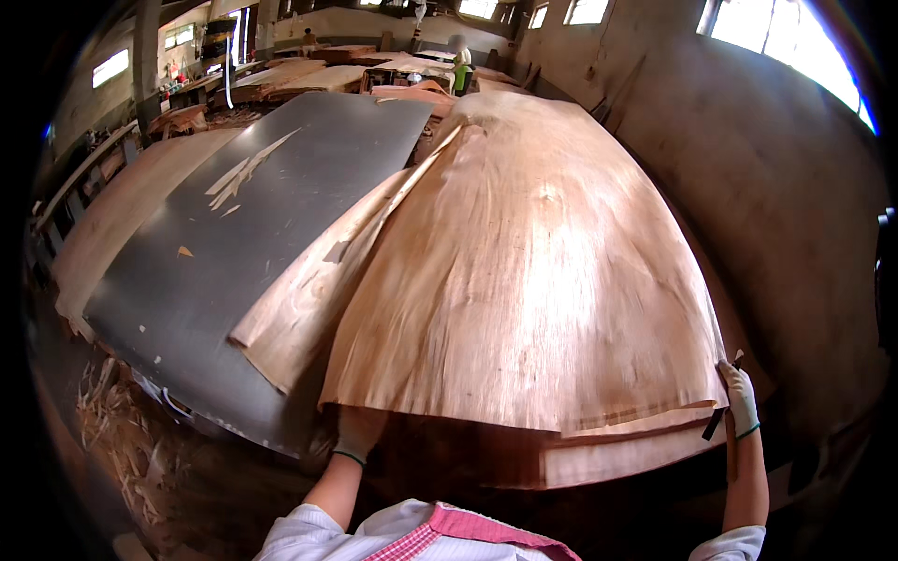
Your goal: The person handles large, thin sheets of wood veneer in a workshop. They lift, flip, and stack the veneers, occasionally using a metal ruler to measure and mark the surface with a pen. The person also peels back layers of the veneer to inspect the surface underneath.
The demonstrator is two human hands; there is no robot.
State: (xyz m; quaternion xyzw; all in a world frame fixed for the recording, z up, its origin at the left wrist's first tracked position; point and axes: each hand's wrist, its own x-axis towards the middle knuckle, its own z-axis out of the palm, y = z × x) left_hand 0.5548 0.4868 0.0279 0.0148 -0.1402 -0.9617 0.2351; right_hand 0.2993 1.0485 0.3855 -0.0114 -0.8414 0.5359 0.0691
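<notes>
A large, thin sheet of wood veneer [524, 280] spreads in front of me, its near edge raised and its surface rippled. My left hand [360, 432], in a pale glove with a green cuff, grips the near left part of that edge; its fingertips are hidden beneath the sheet. At the near right corner my right hand [741, 397], gloved the same way, has its fingers closed on the veneer. A slim dark object [715, 421] shows beside the right hand, too unclear to name. Along the sheet's left side lies a folded or overlapping veneer flap [318, 271].
Left of the veneer lies a dark grey panel [253, 215] with torn wood slivers [248, 173] on it. More veneer [599, 458] shows below the raised edge. Wood scraps [131, 439] heap at the lower left. A wall [748, 168] runs along the right; another person [461, 70] is far back.
</notes>
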